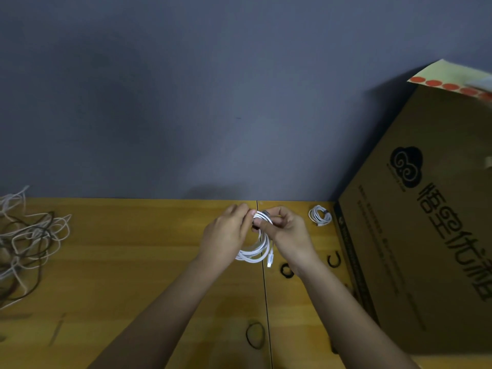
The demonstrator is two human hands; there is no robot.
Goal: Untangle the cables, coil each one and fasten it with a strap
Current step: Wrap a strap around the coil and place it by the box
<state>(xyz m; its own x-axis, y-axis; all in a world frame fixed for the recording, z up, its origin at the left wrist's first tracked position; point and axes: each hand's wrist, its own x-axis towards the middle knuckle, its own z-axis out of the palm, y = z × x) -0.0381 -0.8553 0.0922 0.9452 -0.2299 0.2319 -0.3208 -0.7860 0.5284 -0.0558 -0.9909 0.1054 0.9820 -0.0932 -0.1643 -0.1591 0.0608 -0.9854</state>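
Fingers of our left hand (226,230) and right hand (288,230) pinch white cable coil (257,250) at dark strap (262,217); cardboard box (415,235) contents unseen; forearms converge.

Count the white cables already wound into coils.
2: one coil gripped between the left hand and right hand, one finished coil lying by the cardboard box. The tangled pile is uncoiled.
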